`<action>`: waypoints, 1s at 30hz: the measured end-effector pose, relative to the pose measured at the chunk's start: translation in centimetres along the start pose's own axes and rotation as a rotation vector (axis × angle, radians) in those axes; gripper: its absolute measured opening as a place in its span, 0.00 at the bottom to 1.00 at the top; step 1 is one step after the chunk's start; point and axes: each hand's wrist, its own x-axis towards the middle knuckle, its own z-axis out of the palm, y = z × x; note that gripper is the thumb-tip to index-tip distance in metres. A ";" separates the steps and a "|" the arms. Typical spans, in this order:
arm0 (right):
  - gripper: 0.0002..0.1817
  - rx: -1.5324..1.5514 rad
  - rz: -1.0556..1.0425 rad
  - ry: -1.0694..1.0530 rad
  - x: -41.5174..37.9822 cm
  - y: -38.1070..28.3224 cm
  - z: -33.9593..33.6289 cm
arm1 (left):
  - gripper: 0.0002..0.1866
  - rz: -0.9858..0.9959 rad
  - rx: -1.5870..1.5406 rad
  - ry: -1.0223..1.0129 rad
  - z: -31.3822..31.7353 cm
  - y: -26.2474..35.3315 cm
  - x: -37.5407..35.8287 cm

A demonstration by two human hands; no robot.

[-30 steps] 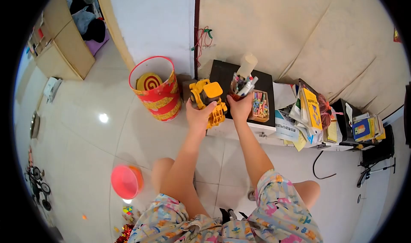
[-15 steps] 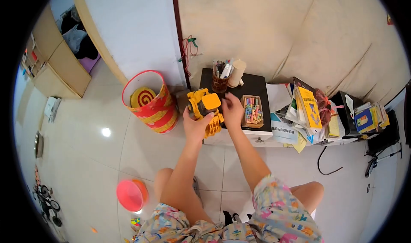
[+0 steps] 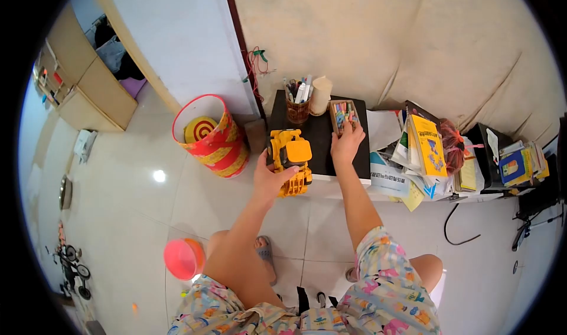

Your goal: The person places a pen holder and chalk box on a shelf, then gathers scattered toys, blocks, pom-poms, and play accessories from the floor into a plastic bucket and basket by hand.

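Observation:
My left hand point(image 3: 271, 178) is closed around the side of a yellow toy construction truck point(image 3: 297, 152) with black parts, held at the front edge of the black cabinet top point(image 3: 319, 140). My right hand point(image 3: 348, 143) grips the near end of a shallow box point(image 3: 335, 121) on the cabinet top. Colourful chalk sticks point(image 3: 342, 109) lie inside that box; some are hidden by my fingers. Behind the truck stands a brown cup point(image 3: 297, 112) full of pens, beside a cream-coloured roll point(image 3: 321, 94).
A red and yellow bin point(image 3: 218, 155) stands left of the cabinet, and a pink bucket point(image 3: 184, 259) is on the tiled floor. Stacked books and papers point(image 3: 428, 149) lie to the right. A toy bike point(image 3: 75, 271) is at the far left.
My right hand has moved right and onto the chalk box, which now sits farther back on the cabinet top. The truck stays in my left hand, slightly lower in view.

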 end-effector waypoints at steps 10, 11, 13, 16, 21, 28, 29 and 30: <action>0.20 0.597 -0.058 -0.122 -9.3 -1.8 -3.5 | 0.52 0.018 0.139 0.133 -2.6 0.3 -4.5; 0.17 0.819 0.050 -0.214 -11.6 -2.5 -4.0 | 0.52 0.010 0.115 0.153 -2.6 0.4 -5.1; 0.15 0.935 0.233 -0.450 -15.0 -4.5 -6.3 | 0.52 0.000 0.069 0.197 -2.8 1.0 -6.7; 0.20 1.142 0.294 -0.623 -17.9 -8.2 -9.2 | 0.54 0.084 0.113 0.265 -4.0 0.4 -8.5; 0.27 1.200 0.191 -0.822 -20.1 -10.8 -11.1 | 0.51 0.209 0.084 0.464 -4.8 1.4 -13.8; 0.35 1.015 -0.132 -1.027 -25.5 -12.5 -17.1 | 0.51 0.275 -0.161 0.596 -7.4 -2.7 -23.2; 0.35 1.005 -0.169 -1.049 -26.7 -12.2 -18.6 | 0.51 0.272 -0.236 0.591 -7.2 -3.7 -25.4; 0.35 1.022 -0.183 -1.081 -27.8 -11.8 -19.0 | 0.51 0.276 -0.301 0.582 -7.3 -4.4 -27.5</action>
